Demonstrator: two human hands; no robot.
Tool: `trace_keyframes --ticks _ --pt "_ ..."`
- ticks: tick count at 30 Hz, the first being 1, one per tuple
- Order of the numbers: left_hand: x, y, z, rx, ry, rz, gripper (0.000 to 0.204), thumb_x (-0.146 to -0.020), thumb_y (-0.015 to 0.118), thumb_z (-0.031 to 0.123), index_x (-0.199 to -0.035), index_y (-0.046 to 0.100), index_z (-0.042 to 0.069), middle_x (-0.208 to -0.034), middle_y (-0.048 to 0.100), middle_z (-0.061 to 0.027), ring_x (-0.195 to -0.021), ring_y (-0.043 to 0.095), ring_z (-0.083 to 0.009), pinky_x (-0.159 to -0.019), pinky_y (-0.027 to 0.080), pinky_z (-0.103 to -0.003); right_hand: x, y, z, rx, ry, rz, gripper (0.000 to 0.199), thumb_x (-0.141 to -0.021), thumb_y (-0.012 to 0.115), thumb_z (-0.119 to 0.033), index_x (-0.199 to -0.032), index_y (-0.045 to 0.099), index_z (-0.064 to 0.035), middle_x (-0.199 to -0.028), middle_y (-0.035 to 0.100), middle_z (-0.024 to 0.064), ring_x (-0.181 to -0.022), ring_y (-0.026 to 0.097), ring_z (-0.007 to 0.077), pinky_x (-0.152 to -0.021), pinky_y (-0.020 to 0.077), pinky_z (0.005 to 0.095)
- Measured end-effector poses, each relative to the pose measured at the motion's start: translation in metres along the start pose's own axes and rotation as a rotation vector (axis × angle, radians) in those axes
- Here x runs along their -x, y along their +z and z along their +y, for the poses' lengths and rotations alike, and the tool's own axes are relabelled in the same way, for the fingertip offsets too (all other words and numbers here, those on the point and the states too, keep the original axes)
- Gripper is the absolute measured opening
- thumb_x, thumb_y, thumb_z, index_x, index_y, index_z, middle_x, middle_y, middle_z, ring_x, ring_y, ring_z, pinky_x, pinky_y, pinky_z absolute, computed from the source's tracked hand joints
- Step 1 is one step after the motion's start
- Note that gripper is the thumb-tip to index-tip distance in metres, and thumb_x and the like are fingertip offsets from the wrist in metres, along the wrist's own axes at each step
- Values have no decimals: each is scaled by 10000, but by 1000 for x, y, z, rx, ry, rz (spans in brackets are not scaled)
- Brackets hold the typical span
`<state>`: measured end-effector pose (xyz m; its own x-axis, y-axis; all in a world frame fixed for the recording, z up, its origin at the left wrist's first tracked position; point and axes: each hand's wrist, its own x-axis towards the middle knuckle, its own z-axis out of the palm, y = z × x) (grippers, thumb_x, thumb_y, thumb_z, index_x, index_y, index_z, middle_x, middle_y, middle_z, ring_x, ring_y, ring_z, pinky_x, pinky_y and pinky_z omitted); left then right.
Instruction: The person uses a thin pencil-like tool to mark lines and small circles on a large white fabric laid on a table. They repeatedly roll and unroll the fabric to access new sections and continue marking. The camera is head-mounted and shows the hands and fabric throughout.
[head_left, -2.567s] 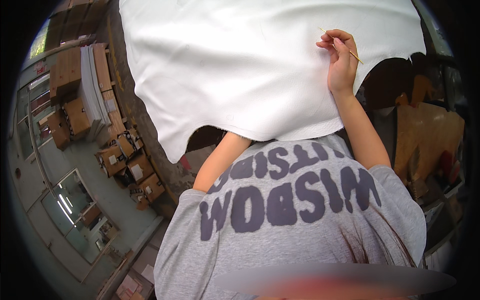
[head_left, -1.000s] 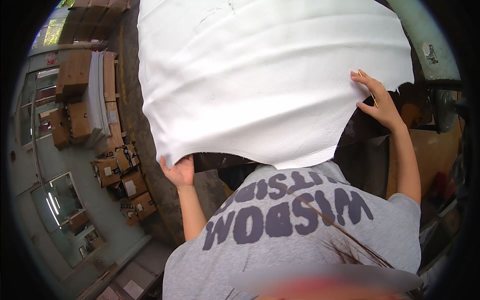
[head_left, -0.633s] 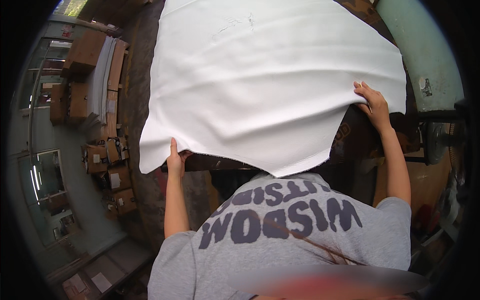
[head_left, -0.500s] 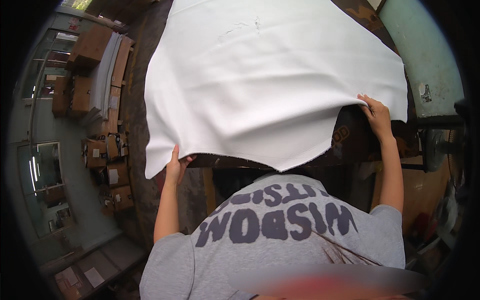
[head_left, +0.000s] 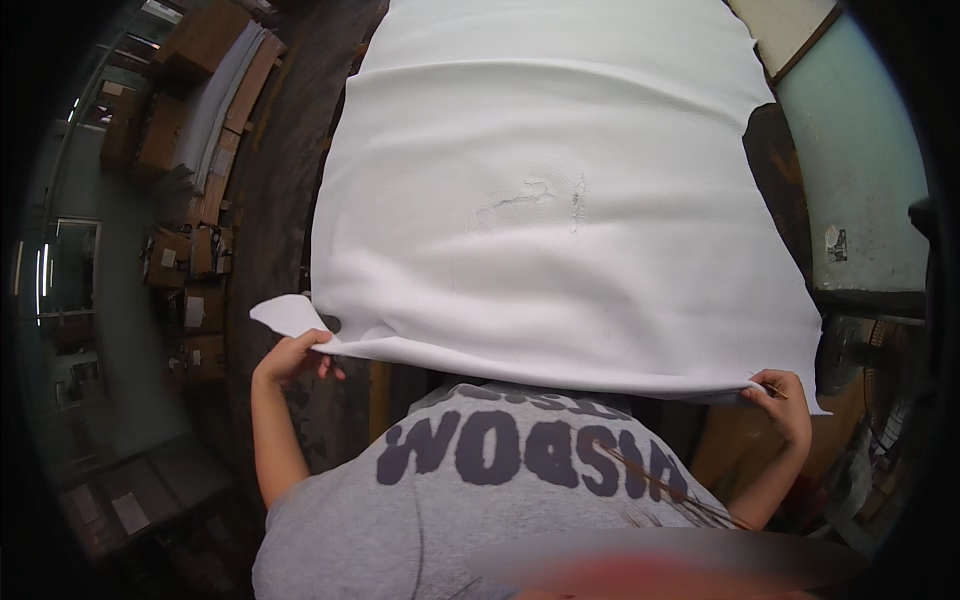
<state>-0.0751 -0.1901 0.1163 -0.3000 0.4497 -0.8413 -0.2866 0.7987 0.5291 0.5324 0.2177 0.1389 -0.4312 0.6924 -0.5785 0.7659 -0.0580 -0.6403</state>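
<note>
A large white sheet that looks like leather or hide (head_left: pixel 560 270) covers most of the table in front of me. Its outline is irregular, and wrinkled cracks mark its middle. My left hand (head_left: pixel 300 357) pinches the near left edge between thumb and fingers, beside a loose flap that sticks out leftward. At the near right corner my right hand (head_left: pixel 780 395) grips the same edge, with a small piece of the sheet hanging past it. Between both hands the near edge runs as a rounded fold close against my grey shirt.
Cardboard boxes (head_left: pixel 165 130) and flat stacked boards line the left side beyond a dark floor strip (head_left: pixel 275 150). A pale green panel (head_left: pixel 860 170) stands at the right. Below it is a fan-like thing (head_left: pixel 855 350), partly in shadow.
Both hands have drawn the sheet toward me; its cracked patch is nearer. The near edge, which hung loose with a point in the middle, is now folded and stretched between my hands.
</note>
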Motion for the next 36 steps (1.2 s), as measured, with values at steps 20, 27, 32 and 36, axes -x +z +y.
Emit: trace_keyframes --ticks 20,27,32,36 --pt "-156 132 102 -1144 851 205 990 -748 750 635 -1575 316 305 -1680 86 -146 -1537 -33 -418 -1184 -35 -657 -202 66 -29 525 -603 507 845 -745 806 -507 -1423 463 -137 -1562 437 70 -1504 276 310 -1206 116 543" --pt "-208 183 166 -1134 1105 270 508 -931 628 243 -1427 529 197 -1464 480 -187 -1386 389 -406 -1133 271 -539 -201 70 -22 549 -627 540 819 -781 764 -533 -1428 463 -131 -1563 432 79 -1503 275 313 -1209 118 540" --pt "-213 231 228 -472 1205 129 648 -984 580 211 -1563 305 113 -1466 493 -196 -1299 524 -383 -999 471 -428 -182 73 -18 538 -528 480 855 -761 769 -546 -1437 453 -129 -1578 410 83 -1507 265 312 -1214 111 548" --pt "-180 231 212 -1087 1098 -99 1039 -842 733 534 -1618 126 204 -1609 267 -234 -1485 238 -446 -1179 232 -592 -154 74 -11 490 -528 386 930 -708 808 -560 -1447 438 -133 -1584 396 85 -1512 248 319 -1222 112 540"
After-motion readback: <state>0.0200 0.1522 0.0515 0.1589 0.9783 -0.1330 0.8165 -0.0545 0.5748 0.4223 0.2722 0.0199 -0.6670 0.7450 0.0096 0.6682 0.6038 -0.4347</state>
